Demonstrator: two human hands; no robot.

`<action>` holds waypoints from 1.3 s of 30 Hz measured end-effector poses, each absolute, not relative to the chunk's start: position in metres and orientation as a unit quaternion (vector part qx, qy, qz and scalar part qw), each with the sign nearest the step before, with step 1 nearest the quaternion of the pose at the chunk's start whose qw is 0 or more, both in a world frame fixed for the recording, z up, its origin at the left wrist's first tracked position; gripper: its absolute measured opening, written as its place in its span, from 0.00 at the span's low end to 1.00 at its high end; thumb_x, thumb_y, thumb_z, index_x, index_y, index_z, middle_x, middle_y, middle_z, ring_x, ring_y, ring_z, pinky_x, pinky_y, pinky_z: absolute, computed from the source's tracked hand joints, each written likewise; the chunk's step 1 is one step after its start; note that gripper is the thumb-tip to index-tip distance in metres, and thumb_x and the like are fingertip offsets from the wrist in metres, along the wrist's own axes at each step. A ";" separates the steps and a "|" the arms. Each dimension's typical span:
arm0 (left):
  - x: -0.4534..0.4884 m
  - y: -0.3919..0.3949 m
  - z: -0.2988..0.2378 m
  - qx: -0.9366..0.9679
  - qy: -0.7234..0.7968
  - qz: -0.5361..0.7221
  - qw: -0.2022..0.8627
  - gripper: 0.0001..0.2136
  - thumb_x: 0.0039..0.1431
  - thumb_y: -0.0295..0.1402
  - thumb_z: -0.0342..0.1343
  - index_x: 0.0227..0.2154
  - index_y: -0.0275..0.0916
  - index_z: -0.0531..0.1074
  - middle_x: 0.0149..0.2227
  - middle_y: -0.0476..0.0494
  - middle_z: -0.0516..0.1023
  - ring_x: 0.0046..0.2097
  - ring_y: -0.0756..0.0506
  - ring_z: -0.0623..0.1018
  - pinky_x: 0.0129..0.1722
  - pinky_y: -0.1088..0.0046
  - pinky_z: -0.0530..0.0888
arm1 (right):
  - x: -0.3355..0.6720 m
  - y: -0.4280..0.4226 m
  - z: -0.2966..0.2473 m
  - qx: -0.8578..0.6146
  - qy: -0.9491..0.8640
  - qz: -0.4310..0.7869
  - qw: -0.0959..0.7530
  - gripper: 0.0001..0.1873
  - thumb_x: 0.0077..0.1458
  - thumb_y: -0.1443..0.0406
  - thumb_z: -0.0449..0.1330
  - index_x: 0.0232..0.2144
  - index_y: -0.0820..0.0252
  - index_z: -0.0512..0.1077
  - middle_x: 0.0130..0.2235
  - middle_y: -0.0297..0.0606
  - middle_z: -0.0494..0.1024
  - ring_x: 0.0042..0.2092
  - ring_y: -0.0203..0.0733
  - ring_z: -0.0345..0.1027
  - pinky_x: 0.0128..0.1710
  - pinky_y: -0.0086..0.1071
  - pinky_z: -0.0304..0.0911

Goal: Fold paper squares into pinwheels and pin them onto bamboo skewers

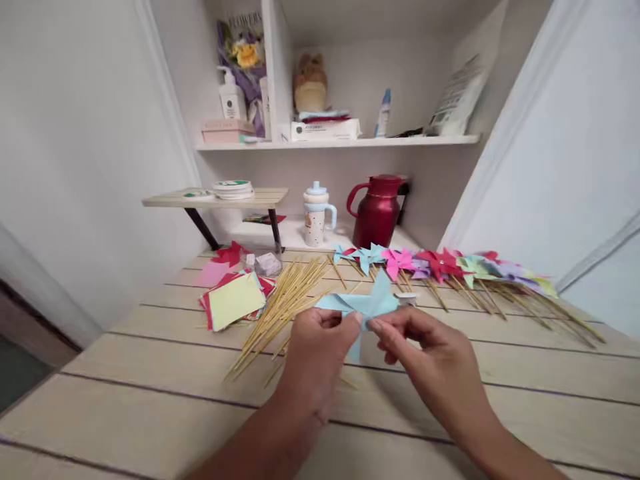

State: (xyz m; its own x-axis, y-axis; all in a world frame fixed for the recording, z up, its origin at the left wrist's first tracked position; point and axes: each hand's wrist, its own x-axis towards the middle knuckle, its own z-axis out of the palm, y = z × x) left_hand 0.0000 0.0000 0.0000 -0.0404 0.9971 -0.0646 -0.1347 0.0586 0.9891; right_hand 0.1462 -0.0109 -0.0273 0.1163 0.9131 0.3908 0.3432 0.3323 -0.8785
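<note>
The light-blue paper pinwheel [381, 297] is held up between both hands, above the near-middle of the bench [525, 373]; the left grip [317, 350] pinches it under the thumb, just left of the hub, while the right grip [440, 350] nips it with thumb and forefinger, just right of the hub; the hub itself is partly covered by fingertips and a little blurred, so I cannot tell whether anything fastens it.

The likeliest trouble is a folded vane springing out, caused by either thumb easing off before the folds are secured; a tear near the hub is also possible, should the two grips pull apart, since the paper looks thin; pressing too hard could crease a vane flat and spoil its curve.

Below and left, loose bamboo sticks [285, 293] lie fanned out, some under the left hand; a dropped wrist could roll or scatter them, perhaps nudging the stack of coloured paper sheets [237, 303] beside them; a wide rightward sweep of the right hand could knock the row of stick-mounted pinwheels [443, 265], whose heads overlap and might snag.
</note>
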 end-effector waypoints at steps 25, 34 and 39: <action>0.002 0.001 -0.026 0.752 0.408 0.506 -0.106 0.09 0.57 0.20 0.55 0.35 0.40 0.74 0.36 0.48 0.78 0.39 0.47 0.77 0.51 0.60 0.63 | 0.154 -0.016 -0.016 -0.439 -0.709 -0.272 0.481 0.16 0.53 0.68 0.66 0.45 0.50 0.76 0.58 0.45 0.68 0.59 0.61 0.61 0.57 0.57 0.55; 0.004 -0.010 -0.019 0.765 0.381 0.502 -0.133 0.10 0.59 0.20 0.53 0.37 0.41 0.73 0.36 0.50 0.78 0.37 0.48 0.77 0.55 0.59 0.61 | 0.158 -0.009 -0.019 -0.418 -0.738 -0.239 0.473 0.07 0.54 0.71 0.62 0.32 0.55 0.77 0.58 0.45 0.72 0.61 0.62 0.59 0.58 0.62 0.51; 0.005 -0.012 -0.016 0.745 0.369 0.541 -0.128 0.11 0.60 0.21 0.54 0.40 0.44 0.74 0.39 0.49 0.77 0.41 0.48 0.77 0.56 0.59 0.62 | 0.158 -0.008 -0.017 -0.430 -0.735 -0.104 0.514 0.07 0.55 0.69 0.60 0.29 0.54 0.77 0.53 0.40 0.77 0.57 0.55 0.65 0.58 0.56 0.56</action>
State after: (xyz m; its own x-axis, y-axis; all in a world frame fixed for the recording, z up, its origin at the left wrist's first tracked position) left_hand 0.0051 -0.0119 -0.0165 0.1439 0.4116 0.8999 0.6876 -0.6956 0.2082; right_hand 0.1583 -0.0077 -0.0167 -0.1008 0.5245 0.8454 0.7393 0.6081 -0.2892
